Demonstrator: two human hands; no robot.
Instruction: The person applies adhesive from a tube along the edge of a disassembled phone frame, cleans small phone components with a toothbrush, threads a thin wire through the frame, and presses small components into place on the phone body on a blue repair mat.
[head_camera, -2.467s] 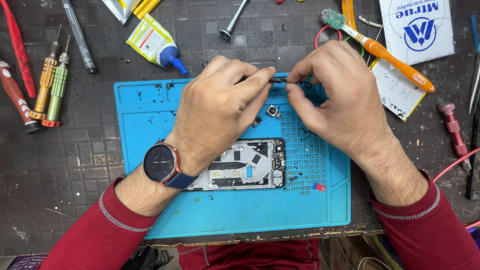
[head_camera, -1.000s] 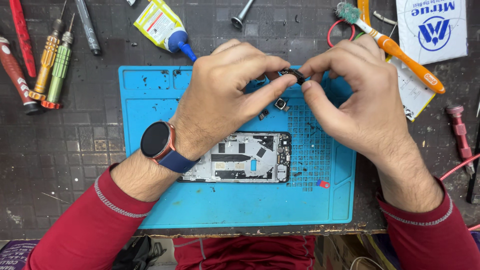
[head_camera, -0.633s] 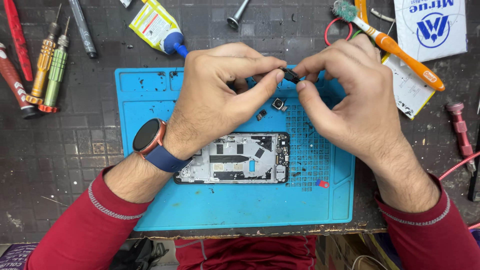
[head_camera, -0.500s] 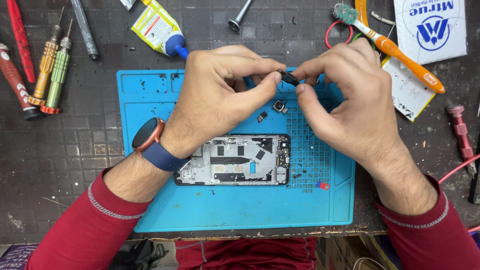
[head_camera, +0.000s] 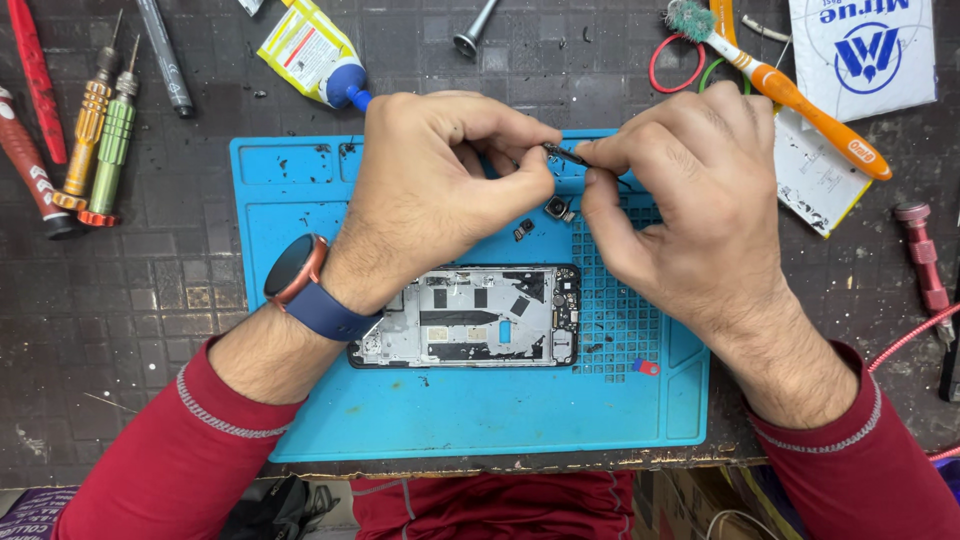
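Both hands meet above the far edge of the blue mat (head_camera: 300, 300): the left hand (head_camera: 440, 190) and right hand (head_camera: 690, 210) pinch 1 small dark part (head_camera: 566, 153) between their fingertips. Best keep it low over the mat, near the opened phone (head_camera: 470, 315).

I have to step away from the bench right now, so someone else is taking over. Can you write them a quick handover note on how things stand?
Left hand and right hand: both pinch one small dark, thin part between their fingertips, held above the blue silicone work mat.
Opened phone frame: lies flat mid-mat, insides exposed, untouched.
Two small dark loose components sit on the mat just below the fingertips.
Done: phone is open, some parts are out.
Left: the pinched part is not yet set down or fitted; I cannot tell which is intended.
Green and orange precision screwdrivers lie left of the mat.
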